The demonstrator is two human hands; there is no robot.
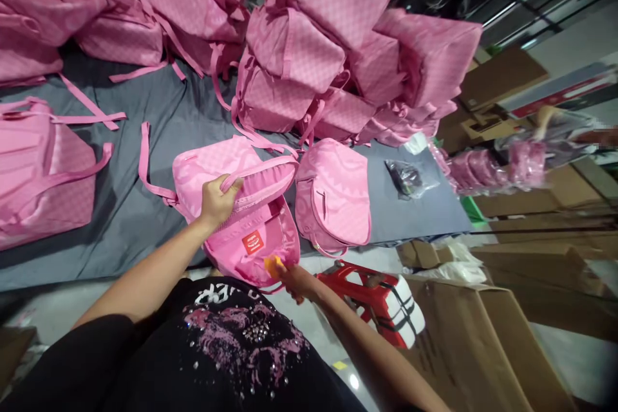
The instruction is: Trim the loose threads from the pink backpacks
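A pink backpack [215, 164] lies unzipped in front of me at the table's near edge, with its pink lining and a red label [253, 242] showing inside. My left hand [219, 201] is closed on the edge of its raised front panel, holding the opening wide. At the opening's lower right rim, my right hand [298, 280] is closed around a small orange-yellow object [273, 264]; its exact kind is too small to make out. Just right of the open bag sits another pink backpack [340, 196], zipped up.
Stacked pink backpacks [299, 51] fill the far side of the grey-covered table [135, 232]. One more backpack [48, 174] stands at left. A clear plastic bag [410, 179] lies at right. Beside the table are a red and white stool [381, 302] and cardboard boxes [473, 335]. Another person's arm [545, 121] shows far right.
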